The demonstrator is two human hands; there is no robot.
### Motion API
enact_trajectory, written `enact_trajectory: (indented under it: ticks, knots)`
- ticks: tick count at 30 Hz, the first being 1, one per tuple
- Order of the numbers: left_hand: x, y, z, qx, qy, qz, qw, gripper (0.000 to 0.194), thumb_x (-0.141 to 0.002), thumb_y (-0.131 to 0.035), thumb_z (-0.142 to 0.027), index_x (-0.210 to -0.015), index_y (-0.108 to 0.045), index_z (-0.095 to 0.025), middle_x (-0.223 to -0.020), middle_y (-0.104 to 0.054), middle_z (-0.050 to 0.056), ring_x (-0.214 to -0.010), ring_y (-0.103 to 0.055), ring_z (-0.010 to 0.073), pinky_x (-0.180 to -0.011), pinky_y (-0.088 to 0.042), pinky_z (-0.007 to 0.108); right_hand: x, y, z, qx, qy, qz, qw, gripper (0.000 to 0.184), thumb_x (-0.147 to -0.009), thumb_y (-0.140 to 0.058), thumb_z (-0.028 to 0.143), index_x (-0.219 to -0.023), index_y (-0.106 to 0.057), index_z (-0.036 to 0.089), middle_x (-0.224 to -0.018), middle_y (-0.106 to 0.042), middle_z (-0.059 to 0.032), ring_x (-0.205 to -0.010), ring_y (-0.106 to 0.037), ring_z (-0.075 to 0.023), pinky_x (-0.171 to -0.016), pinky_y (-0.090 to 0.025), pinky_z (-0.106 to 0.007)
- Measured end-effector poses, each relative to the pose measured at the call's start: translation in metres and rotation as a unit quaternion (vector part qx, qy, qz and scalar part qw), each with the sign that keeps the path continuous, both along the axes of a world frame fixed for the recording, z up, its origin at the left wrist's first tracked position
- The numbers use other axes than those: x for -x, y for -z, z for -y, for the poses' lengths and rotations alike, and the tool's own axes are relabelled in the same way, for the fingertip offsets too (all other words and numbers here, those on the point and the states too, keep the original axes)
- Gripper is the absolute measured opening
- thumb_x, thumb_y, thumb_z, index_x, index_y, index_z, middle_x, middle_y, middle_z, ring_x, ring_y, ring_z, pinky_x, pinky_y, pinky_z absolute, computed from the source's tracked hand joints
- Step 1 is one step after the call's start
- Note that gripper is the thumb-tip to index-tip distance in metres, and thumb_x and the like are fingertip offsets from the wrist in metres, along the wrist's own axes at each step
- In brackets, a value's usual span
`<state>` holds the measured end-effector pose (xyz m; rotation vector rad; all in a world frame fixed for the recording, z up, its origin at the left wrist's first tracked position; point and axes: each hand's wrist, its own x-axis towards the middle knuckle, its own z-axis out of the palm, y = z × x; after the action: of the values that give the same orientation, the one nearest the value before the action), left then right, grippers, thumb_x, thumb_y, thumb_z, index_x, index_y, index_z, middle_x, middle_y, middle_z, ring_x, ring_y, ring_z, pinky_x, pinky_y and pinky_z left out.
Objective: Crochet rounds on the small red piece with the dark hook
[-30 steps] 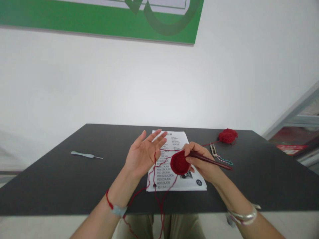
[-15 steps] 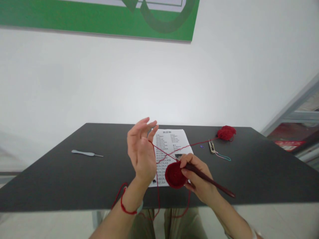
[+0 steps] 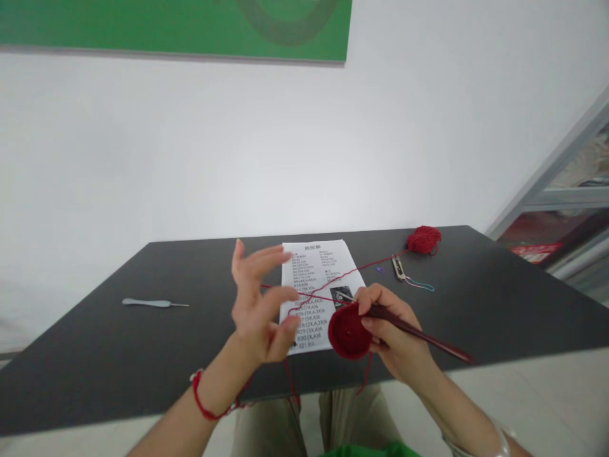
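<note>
My right hand (image 3: 392,333) is shut around a dark wooden crochet hook (image 3: 413,329), with its tip at a round red crocheted disc (image 3: 349,331) held against the fingers. My left hand (image 3: 257,304) hangs in the air above the table's near edge, fingers spread and partly curled. A thin strand of red yarn (image 3: 342,274) runs from a red yarn ball (image 3: 423,239) at the far right towards the disc and the left fingers. A printed pattern sheet (image 3: 316,279) lies under both hands, its lower part hidden by them.
The dark table (image 3: 476,304) holds a grey-handled crochet hook (image 3: 152,303) at left, a small metal clip (image 3: 398,268) with a thin teal-and-pink cord (image 3: 419,287), and a purple stitch marker (image 3: 379,269). A red cord circles my left wrist (image 3: 202,400).
My left hand has turned, its fingers opening and curling differently. The disc and wooden hook have shifted slightly right, and the whole view has tilted, with the table sitting higher in the picture.
</note>
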<state>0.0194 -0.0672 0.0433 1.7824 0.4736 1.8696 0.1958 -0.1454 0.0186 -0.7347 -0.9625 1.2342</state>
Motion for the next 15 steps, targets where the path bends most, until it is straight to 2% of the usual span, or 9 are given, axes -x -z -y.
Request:
enact_trajectory:
  ticks: [1, 3, 4, 6, 8, 10, 12, 13, 15]
  knots:
    - [0.004, 0.005, -0.002, -0.034, 0.017, -0.093, 0.995, 0.03, -0.056, -0.076, -0.056, -0.061, -0.067, -0.028, -0.103, -0.069, 0.003, -0.11, -0.055, 0.0331, -0.115, 0.004, 0.05, -0.002, 0.0, 0.001, -0.01, -0.003, 0.007, 1.0, 0.007, -0.07, -0.063, 0.018, -0.073, -0.058, 0.022, -0.058, -0.043, 0.0051, -0.043, -0.029, -0.0066, -0.036, -0.019, -0.018]
    - [0.008, 0.012, -0.006, -0.004, 0.051, -0.202, 0.978, 0.035, -0.044, -0.083, -0.056, -0.063, -0.07, -0.03, -0.107, -0.07, 0.004, -0.115, -0.051, 0.0385, -0.113, 0.011, 0.052, -0.004, 0.003, 0.002, -0.03, -0.008, 0.017, 0.999, 0.006, -0.073, -0.063, 0.018, -0.075, -0.059, 0.023, -0.063, -0.045, 0.0039, -0.044, -0.03, -0.0071, -0.037, -0.02, -0.019]
    - [0.008, 0.014, -0.007, 0.013, 0.062, -0.23, 0.971, 0.038, -0.043, -0.083, -0.057, -0.07, -0.072, -0.031, -0.115, -0.068, 0.005, -0.121, -0.047, 0.0397, -0.112, 0.013, 0.052, -0.005, 0.004, 0.003, -0.04, -0.008, 0.024, 0.999, 0.006, -0.073, -0.063, 0.019, -0.075, -0.06, 0.023, -0.066, -0.047, 0.0032, -0.045, -0.031, -0.0073, -0.037, -0.02, -0.019]
    - [0.003, 0.016, -0.007, 0.053, 0.072, -0.246, 0.965, 0.049, -0.055, -0.076, -0.06, -0.095, -0.073, -0.031, -0.134, -0.056, 0.006, -0.131, -0.036, 0.0385, -0.112, 0.01, 0.053, -0.004, 0.009, 0.003, -0.054, 0.004, 0.044, 0.998, 0.007, -0.073, -0.065, 0.018, -0.075, -0.06, 0.022, -0.071, -0.049, 0.0017, -0.048, -0.033, -0.0079, -0.038, -0.02, -0.019]
    - [-0.006, 0.015, -0.006, 0.12, 0.088, -0.207, 0.967, 0.056, -0.074, -0.061, -0.058, -0.122, -0.061, -0.03, -0.143, -0.045, 0.008, -0.133, -0.033, 0.0336, -0.112, -0.005, 0.052, 0.0, 0.014, 0.002, -0.05, 0.025, 0.059, 0.997, 0.007, -0.073, -0.064, 0.017, -0.075, -0.06, 0.022, -0.071, -0.049, 0.0014, -0.049, -0.033, -0.0079, -0.038, -0.02, -0.02]
    - [-0.017, 0.014, -0.004, 0.246, 0.14, -0.09, 0.955, 0.05, -0.085, -0.05, -0.052, -0.131, -0.052, -0.031, -0.13, -0.052, 0.008, -0.116, -0.047, 0.0257, -0.102, -0.031, 0.043, 0.004, 0.019, -0.002, -0.026, 0.038, 0.051, 0.998, 0.007, -0.074, -0.061, 0.016, -0.075, -0.059, 0.022, -0.065, -0.046, 0.0032, -0.047, -0.032, -0.0075, -0.039, -0.019, -0.019]
    - [-0.024, 0.011, -0.001, 0.378, 0.226, 0.04, 0.897, 0.04, -0.087, -0.049, -0.046, -0.122, -0.06, -0.029, -0.099, -0.059, 0.004, -0.084, -0.053, 0.0172, -0.08, -0.043, 0.032, 0.008, 0.021, -0.009, 0.005, 0.04, 0.018, 0.999, 0.007, -0.073, -0.06, 0.016, -0.075, -0.058, 0.023, -0.059, -0.041, 0.0056, -0.044, -0.028, -0.0071, -0.038, -0.018, -0.018]
    - [-0.024, 0.01, -0.001, 0.42, 0.288, 0.079, 0.857, 0.033, -0.086, -0.052, -0.042, -0.112, -0.065, -0.026, -0.086, -0.056, 0.002, -0.072, -0.05, 0.014, -0.07, -0.043, 0.028, 0.009, 0.022, -0.012, 0.019, 0.041, -0.001, 0.999, 0.008, -0.071, -0.059, 0.016, -0.074, -0.057, 0.023, -0.056, -0.039, 0.0065, -0.043, -0.026, -0.0069, -0.038, -0.017, -0.018]
    - [-0.02, 0.005, -0.004, 0.472, 0.406, 0.085, 0.777, 0.021, -0.083, -0.056, -0.035, -0.085, -0.071, -0.02, -0.073, -0.048, 0.001, -0.058, -0.04, 0.0103, -0.058, -0.037, 0.024, 0.008, 0.021, -0.018, 0.039, 0.046, -0.032, 0.998, 0.01, -0.067, -0.06, 0.015, -0.073, -0.056, 0.023, -0.056, -0.038, 0.0071, -0.043, -0.024, -0.0067, -0.037, -0.016, -0.016]
